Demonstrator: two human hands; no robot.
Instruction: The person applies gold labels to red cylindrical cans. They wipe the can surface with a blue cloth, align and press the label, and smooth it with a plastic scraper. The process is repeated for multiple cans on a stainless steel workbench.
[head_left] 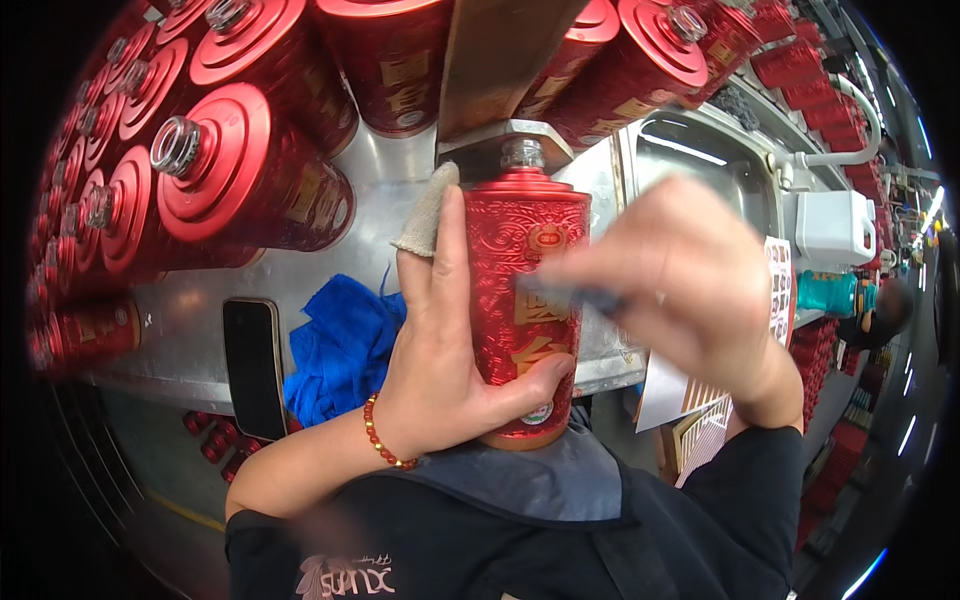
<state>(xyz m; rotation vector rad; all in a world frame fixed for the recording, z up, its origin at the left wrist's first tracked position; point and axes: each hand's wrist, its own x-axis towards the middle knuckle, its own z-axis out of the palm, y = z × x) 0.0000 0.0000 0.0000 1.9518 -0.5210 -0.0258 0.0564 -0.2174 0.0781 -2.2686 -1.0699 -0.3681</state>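
the left hand [450, 350] is clasping the embossed red metallic bottle [525, 300] upright and should be keeping it steady while the blurred right hand [680, 290], its grip unclear, is working across its front.

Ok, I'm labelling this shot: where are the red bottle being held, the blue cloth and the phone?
red bottle [525, 250], head view, on its embossed front below the shoulder
blue cloth [340, 350], head view, middle of the crumpled heap
phone [255, 365], head view, centre of its dark screen
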